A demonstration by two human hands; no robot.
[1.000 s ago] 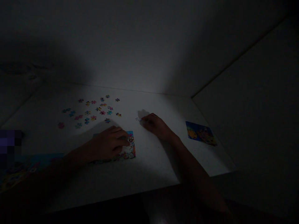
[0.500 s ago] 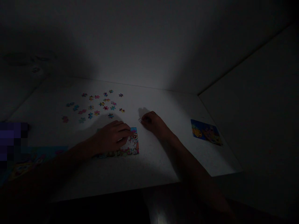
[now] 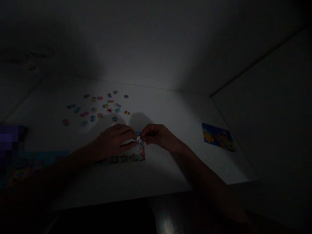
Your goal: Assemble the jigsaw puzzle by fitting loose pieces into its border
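Observation:
A partly assembled jigsaw puzzle (image 3: 133,158) with a cartoon picture lies on the white table, much of it hidden under my left hand (image 3: 117,141). That hand is open above it, thumb and fingers apart, the tips close beside a small whitish puzzle piece (image 3: 139,140). Whether they touch the piece I cannot tell. From the other side my right hand (image 3: 158,136) pinches this piece between thumb and fingers, over the puzzle's upper right part. Several loose puzzle pieces (image 3: 105,106) are spread out beyond my left hand.
A blue picture card (image 3: 218,137) lies near the table's right edge. Under my left forearm is a larger cartoon sheet (image 3: 46,157), with a pixelated purple item (image 3: 11,139) at far left. White walls (image 3: 146,42) enclose the table's back and sides. The light is dim.
My right hand has moved left and slightly nearer, bringing the puzzle piece over the puzzle. The fingers of my left hand have shifted toward that piece. The view has tilted slightly.

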